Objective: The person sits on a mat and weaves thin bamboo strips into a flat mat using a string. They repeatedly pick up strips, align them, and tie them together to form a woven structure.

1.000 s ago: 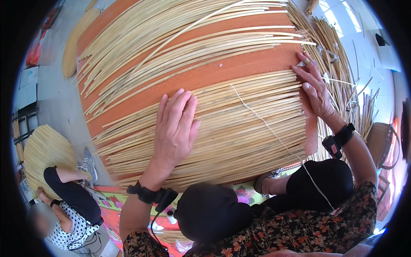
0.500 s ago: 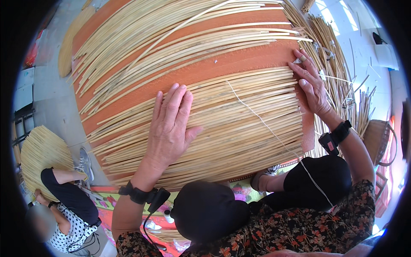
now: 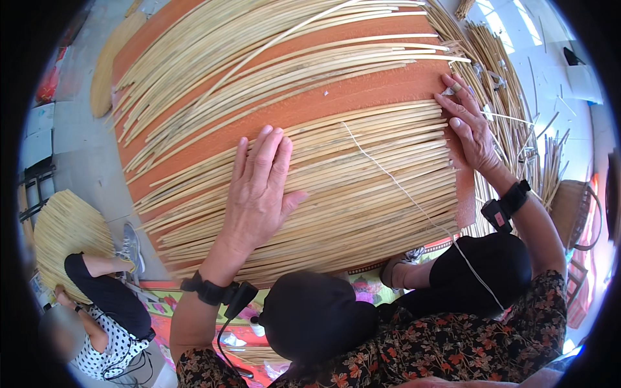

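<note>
Pale thin rods (image 3: pixel 362 181) lie side by side in a dense band on an orange board (image 3: pixel 323 97), with a white string (image 3: pixel 394 181) across them. My left hand (image 3: pixel 259 187) rests flat on this band, fingers extended and thumb out to the side. My right hand (image 3: pixel 469 129) is at the band's right ends, fingers stretched along the board's right edge and touching the rod tips. A small pale scrap (image 3: pixel 448 91) is by its fingertips; whether it is held I cannot tell.
Looser rows of rods (image 3: pixel 272 64) cover the board's upper part. Bundled sticks (image 3: pixel 501 64) lie beyond its right side, near a basket (image 3: pixel 569 210). At lower left another person (image 3: pixel 107 323) sits by an oval mat of rods (image 3: pixel 68 226).
My left hand's thumb has spread further out from the fingers. The view has shifted slightly, and my right hand remains at the rod ends.
</note>
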Demonstrator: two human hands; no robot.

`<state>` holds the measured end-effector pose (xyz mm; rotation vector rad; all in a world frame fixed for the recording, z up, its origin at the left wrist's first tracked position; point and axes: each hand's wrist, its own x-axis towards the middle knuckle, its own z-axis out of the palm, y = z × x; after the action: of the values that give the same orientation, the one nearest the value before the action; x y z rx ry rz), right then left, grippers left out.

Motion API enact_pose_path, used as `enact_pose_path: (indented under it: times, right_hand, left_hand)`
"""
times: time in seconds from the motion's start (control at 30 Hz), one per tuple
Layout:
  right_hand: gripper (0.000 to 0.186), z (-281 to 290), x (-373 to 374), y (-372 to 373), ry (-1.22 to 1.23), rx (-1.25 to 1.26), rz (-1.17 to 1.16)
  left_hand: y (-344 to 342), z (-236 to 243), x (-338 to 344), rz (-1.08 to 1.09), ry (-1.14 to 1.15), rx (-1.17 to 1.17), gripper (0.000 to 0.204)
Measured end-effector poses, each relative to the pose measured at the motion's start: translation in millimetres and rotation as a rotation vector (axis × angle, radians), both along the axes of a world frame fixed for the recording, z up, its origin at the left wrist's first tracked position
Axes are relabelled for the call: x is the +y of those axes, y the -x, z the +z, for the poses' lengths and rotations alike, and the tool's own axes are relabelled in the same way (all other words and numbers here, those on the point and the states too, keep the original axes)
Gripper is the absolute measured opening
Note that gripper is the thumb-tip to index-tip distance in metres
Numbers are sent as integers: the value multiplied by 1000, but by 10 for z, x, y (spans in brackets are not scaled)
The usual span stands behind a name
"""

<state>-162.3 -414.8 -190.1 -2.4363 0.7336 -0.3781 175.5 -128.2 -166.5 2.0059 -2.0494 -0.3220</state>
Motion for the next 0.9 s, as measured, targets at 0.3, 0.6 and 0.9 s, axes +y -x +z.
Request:
enact_pose_path:
  times: [0.3, 0.6, 0.9]
  right_hand:
    - [51, -21, -11, 16, 6, 1, -1]
    - [63, -5, -30, 12, 12, -15, 17]
    - [76, 53, -112, 223, -267, -139, -110]
  left_hand:
    - [-27, 35, 5, 18, 30, 38, 81]
    - [-329, 148, -110, 268, 356, 141, 23]
    - [-483, 203, -451, 140, 254, 151, 14]
